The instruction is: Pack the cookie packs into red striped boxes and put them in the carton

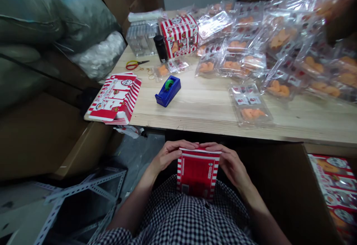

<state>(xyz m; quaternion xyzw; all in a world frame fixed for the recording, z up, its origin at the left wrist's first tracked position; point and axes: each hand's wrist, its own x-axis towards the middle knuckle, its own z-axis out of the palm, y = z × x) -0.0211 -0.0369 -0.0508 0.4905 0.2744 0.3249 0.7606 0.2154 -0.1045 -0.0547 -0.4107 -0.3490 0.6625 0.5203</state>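
I hold a red-and-white striped carton upright against my lap, below the table's front edge. My left hand grips its top left corner, fingers curled over the upper flap. My right hand grips the top right corner the same way. On the wooden table ahead lie a stack of flat striped cartons, a blue tape dispenser and a clear packet of orange pieces nearest the front edge.
Several more clear packets pile up at the back right. An assembled striped box, a black bottle and red scissors stand at the back left. Filled sacks lie left; finished boxes sit lower right.
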